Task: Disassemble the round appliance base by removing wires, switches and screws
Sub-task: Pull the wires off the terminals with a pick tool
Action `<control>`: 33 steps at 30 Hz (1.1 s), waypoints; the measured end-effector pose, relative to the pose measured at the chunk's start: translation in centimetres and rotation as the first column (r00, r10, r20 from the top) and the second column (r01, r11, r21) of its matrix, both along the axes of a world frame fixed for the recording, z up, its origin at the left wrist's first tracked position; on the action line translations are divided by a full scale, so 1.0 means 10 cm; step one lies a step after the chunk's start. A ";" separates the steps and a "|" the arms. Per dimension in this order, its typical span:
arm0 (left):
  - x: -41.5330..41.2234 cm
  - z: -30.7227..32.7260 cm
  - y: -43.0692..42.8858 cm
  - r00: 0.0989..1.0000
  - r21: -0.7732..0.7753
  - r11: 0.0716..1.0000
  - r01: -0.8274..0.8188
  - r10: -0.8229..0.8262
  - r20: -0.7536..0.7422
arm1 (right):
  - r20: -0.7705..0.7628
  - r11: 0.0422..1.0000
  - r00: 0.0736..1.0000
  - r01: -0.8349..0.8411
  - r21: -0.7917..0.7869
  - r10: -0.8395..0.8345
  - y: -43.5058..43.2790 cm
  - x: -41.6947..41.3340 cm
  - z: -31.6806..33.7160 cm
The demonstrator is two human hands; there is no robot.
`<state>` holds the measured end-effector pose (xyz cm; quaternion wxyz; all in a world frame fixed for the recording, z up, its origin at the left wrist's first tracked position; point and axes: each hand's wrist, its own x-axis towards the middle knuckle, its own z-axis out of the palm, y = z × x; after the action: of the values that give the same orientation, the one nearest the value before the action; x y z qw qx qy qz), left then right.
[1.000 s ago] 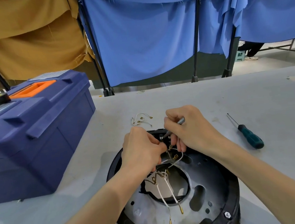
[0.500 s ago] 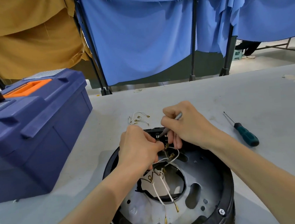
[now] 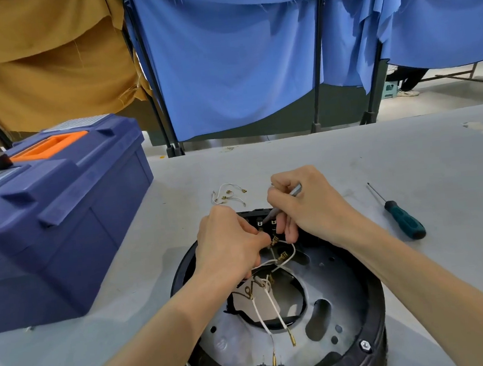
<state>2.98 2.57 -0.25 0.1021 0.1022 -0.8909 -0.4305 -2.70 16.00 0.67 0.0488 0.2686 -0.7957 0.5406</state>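
the right hand (image 3: 312, 208) curls around a thin metal tool (image 3: 296, 190), its tip at the far rim of the round base (image 3: 370, 303) on the table (image 3: 407, 153). the left hand (image 3: 228, 242) pinches a white wire (image 3: 292, 255) there. freed wires (image 3: 229, 195) lie beyond. more wires and a rim screw (image 3: 365, 346) are left, so it is likely midway.

The round appliance base (image 3: 372, 302) lies open side up: a black ring around a grey metal plate with cut-outs, a hex-headed screw (image 3: 365, 346) on its near right rim. Across the central hole trail white wires (image 3: 262, 312) with brass terminals. At the far rim the left hand (image 3: 228, 242) pinches one beside the black switch block (image 3: 262, 220), where the right hand (image 3: 309, 206) aims a thin grey tool (image 3: 296, 190). Removed wires (image 3: 229, 195) lie just beyond
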 end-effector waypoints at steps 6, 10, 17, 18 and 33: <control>-0.01 0.00 0.00 1.000 -0.005 1.000 0.001 -0.001 -0.004 | -0.083 0.997 0.996 -0.008 0.071 0.014 -0.02 0.06 -0.01; 0.00 0.01 0.00 1.000 -0.009 1.000 0.007 -0.006 0.002 | -0.029 0.998 1.000 -0.007 0.062 0.008 -0.02 0.01 0.02; 0.00 0.01 -0.01 1.000 -0.006 1.000 0.005 -0.005 0.002 | 0.008 0.999 1.000 -0.018 0.026 0.018 -0.02 -0.04 0.02; 0.00 0.01 -0.01 1.000 0.000 1.000 0.003 -0.003 0.005 | 0.009 1.000 1.000 -0.016 0.020 0.015 -0.02 -0.04 0.02; -0.02 -0.03 -0.03 1.000 0.030 0.999 -0.010 0.011 -0.005 | 0.091 1.000 0.996 -0.002 -0.017 0.003 0.01 -0.02 0.01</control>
<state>2.80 2.24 -0.58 0.1053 0.1072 -0.8835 -0.4437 -2.89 16.07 0.74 0.0141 0.2443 -0.7923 0.5589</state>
